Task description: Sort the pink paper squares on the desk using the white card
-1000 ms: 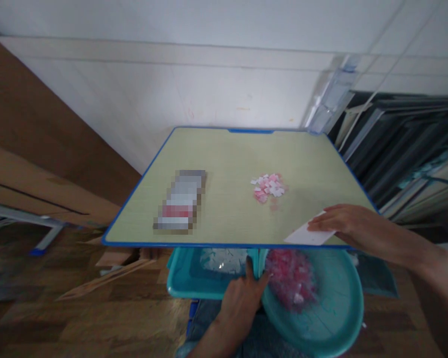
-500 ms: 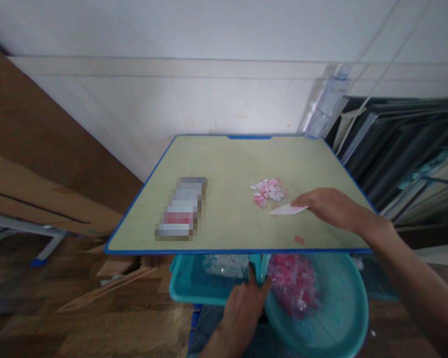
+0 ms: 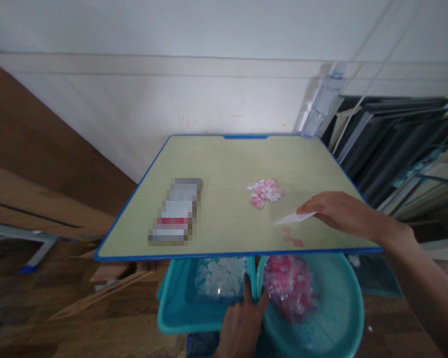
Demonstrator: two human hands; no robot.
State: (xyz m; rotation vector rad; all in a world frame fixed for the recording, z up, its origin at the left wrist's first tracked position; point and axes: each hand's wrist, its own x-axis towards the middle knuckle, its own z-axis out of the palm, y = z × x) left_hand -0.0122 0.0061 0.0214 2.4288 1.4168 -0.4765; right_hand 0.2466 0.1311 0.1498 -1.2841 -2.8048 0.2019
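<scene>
Pinched in my right hand [image 3: 332, 209] is a thin white flat piece, like a card [image 3: 295, 218], tilted just above the board on the right. Its exact kind is unclear. A few pink pieces [image 3: 297, 243] lie near the board's front edge below it. Further back sits a small pile of pink and white pieces [image 3: 267, 191]. My left hand [image 3: 242, 318] is closed over the meeting rims of a rectangular teal tub [image 3: 194, 325] and a round teal basin [image 3: 343, 308]. White pieces [image 3: 222, 276] lie in the tub; a clear bag of pink pieces [image 3: 289, 286] lies in the basin.
The blue-edged folding table [image 3: 216, 164] stands against a white wall. A blurred phone-like object [image 3: 177, 209] lies on its left side. A clear plastic bottle [image 3: 324, 102] is behind the right corner, beside stacked dark panels [image 3: 392, 144]. Cardboard [image 3: 59, 159] stands at the left.
My right hand has moved slightly toward me and right with the white card, and more pink pieces now show near the front edge. The view has shifted; the tub shows more.
</scene>
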